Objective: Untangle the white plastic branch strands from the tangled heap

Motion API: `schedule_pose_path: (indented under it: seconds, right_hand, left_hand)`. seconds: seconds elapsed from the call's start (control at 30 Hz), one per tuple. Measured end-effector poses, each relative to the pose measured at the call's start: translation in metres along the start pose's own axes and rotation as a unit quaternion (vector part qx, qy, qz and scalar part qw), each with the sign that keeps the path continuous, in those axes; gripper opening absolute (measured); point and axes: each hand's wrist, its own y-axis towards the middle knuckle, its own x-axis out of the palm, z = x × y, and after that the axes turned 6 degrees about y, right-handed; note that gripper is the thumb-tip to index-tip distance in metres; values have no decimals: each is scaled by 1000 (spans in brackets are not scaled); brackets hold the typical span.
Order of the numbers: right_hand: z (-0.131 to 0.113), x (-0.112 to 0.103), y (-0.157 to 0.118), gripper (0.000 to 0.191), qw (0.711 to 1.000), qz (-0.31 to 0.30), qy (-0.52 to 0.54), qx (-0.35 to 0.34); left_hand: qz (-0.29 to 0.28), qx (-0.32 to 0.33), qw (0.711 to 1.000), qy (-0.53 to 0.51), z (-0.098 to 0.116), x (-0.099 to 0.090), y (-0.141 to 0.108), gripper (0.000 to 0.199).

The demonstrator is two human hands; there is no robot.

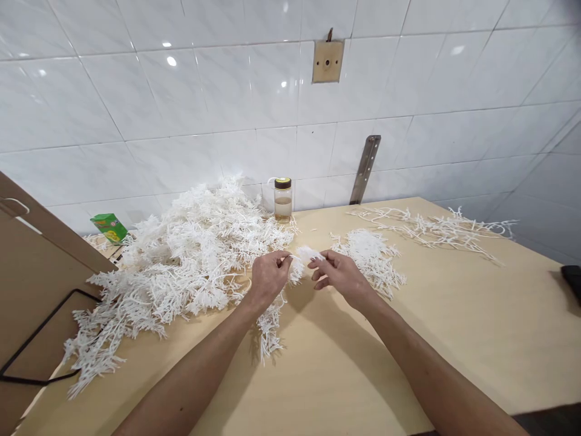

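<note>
Over the middle of the table, my left hand [269, 275] pinches a white plastic sprig [271, 330] by its stem, and part of the sprig hangs below the fingers. Facing it, my right hand [340, 275] has thumb and forefinger closed on a white feathery tuft [309, 253] at the sprig's upper end; its other fingers are loosely curled. To the left rises a large heap of white branching sprigs [195, 248]. Just beyond my right hand lies a smaller pile of short white pieces [370, 257]. Bare white stems [436, 229] are spread at the back right.
A lidded bottle [283, 204] with liquid stands near the tiled wall [218, 103]. At left are a green carton [109, 227] and a brown board [45, 236] with a black wire frame [34, 381]. A perforated metal strip [365, 169] leans on the wall. A dark object [571, 281] sits far right.
</note>
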Motion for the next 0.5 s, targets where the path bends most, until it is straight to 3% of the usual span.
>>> schedule_pose_path:
  seconds: [0.17,0.33,0.5]
  right_hand:
    - [-8,-11,2,46,997,31,50,-53]
    - [-15,-15,-5,38,985,-51,-116,-118]
    - [-15,-12,-6,24,962,14,-230,-147]
  left_hand:
    - [20,100,991,92,5,6,-11,24]
    - [12,115,982,150,9,8,-16,21]
    - [20,119,979,163,9,11,-18,17]
